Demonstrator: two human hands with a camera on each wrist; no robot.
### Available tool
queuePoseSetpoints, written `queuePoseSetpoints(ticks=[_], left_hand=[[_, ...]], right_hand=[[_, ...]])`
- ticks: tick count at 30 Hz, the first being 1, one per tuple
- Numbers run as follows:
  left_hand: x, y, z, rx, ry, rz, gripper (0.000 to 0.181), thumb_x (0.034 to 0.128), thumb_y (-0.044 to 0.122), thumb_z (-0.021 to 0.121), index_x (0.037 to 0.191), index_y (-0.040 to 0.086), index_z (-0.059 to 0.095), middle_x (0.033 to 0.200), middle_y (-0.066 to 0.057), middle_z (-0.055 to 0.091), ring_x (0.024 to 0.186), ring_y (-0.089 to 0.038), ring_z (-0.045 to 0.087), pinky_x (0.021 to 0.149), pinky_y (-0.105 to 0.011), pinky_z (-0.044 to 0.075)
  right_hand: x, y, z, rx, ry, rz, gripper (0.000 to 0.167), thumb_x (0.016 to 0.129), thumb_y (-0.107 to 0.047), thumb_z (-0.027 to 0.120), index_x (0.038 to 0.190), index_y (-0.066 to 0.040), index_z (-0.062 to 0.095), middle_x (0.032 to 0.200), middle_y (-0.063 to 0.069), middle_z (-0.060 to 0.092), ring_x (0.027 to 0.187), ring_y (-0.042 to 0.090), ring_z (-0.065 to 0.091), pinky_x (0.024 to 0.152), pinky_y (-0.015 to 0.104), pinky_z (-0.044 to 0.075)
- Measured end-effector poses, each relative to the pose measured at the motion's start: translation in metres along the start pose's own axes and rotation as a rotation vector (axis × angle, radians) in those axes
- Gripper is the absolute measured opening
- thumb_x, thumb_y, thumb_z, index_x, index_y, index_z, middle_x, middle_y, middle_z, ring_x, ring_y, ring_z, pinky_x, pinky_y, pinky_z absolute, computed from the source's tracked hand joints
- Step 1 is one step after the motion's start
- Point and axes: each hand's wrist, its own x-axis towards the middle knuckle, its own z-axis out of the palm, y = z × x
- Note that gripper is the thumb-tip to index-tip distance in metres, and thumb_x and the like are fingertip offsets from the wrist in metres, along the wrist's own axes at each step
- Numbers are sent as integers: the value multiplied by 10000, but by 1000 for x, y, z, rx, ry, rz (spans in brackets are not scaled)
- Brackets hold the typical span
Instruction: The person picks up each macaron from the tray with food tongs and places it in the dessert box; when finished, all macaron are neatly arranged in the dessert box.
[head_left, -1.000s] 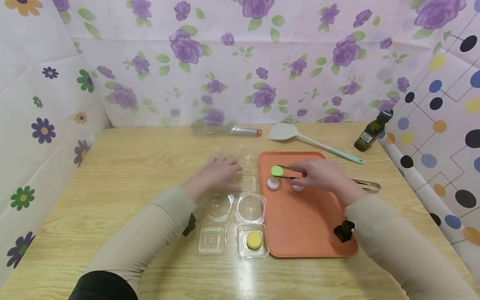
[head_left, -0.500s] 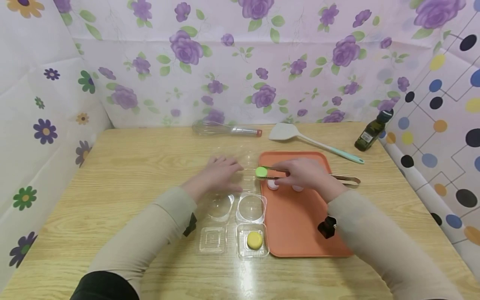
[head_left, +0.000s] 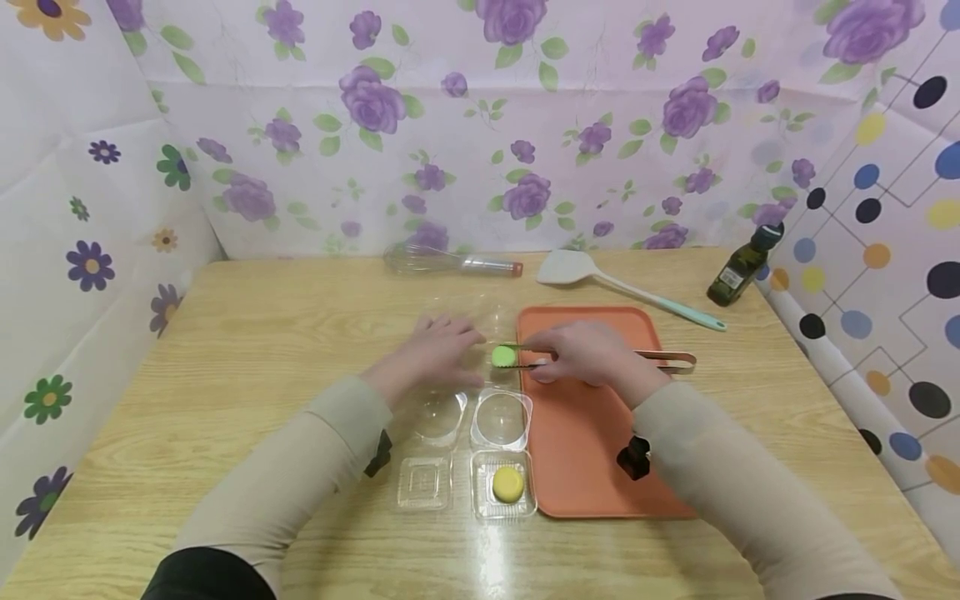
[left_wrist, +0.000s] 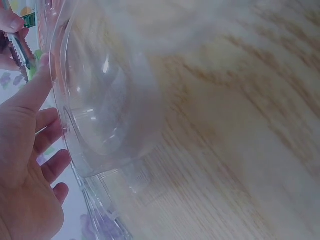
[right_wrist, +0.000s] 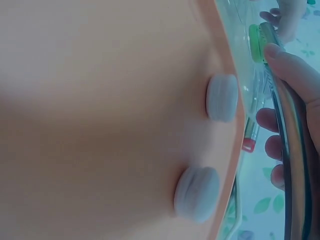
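Note:
My right hand (head_left: 588,354) grips metal tongs (head_left: 678,358), which pinch a green macaron (head_left: 504,357) over the clear plastic container left of the orange tray (head_left: 592,442). In the right wrist view the hand (right_wrist: 300,85) has fingers and thumb around the tongs (right_wrist: 295,165), with the green macaron (right_wrist: 255,44) at their tip. My left hand (head_left: 431,354) rests at the clear container, fingers spread; in the left wrist view that hand (left_wrist: 30,150) touches its clear edge. Two pale macarons (right_wrist: 222,98) lie on the tray. A yellow macaron (head_left: 508,483) sits in the nearer clear container (head_left: 484,510).
Behind the containers lies a whisk (head_left: 487,266). A white spatula with a green handle (head_left: 693,315) lies behind the tray, and a dark bottle (head_left: 738,271) stands at the back right. Patterned cloth (head_left: 450,133) borders the table (head_left: 247,333).
My right hand has moved left with the tongs, carrying the green macaron from above the tray to over the clear container. The left hand has stayed in place.

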Motion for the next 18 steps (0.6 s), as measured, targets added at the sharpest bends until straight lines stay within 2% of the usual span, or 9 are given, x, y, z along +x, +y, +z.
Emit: queuePoseSetpoints(ticks=[5,12,18], left_hand=[[1,-1,1,4,13,5,723,778,535,673,1368,172,466,1438,-71,383,1317,-326,291,1077,-571,133],[2,0,1,-4,15,8,725,771,538,677,1359,167,474,1419,-59,402,1294,-303,317,1074,-549,152],[1,-1,2,-11,17,1,725,772,538,676,1361,168,472,1418,-49,405,1287,-291,322,1077,-539,148]], right_hand=[[7,-6,1,-64,0,-4,403,831,-427,662,1217,-320,621,844,-131,620,690,75,542,589,328,443],[17,-15,2,-140,-61,8,436,816,-448,664,1226,-305,617,1029,-52,663,857,140,600,632,360,466],[23,-20,0,-199,-87,-10,387,807,-468,671,1150,-290,655,943,-67,663,804,122,578,578,347,449]])
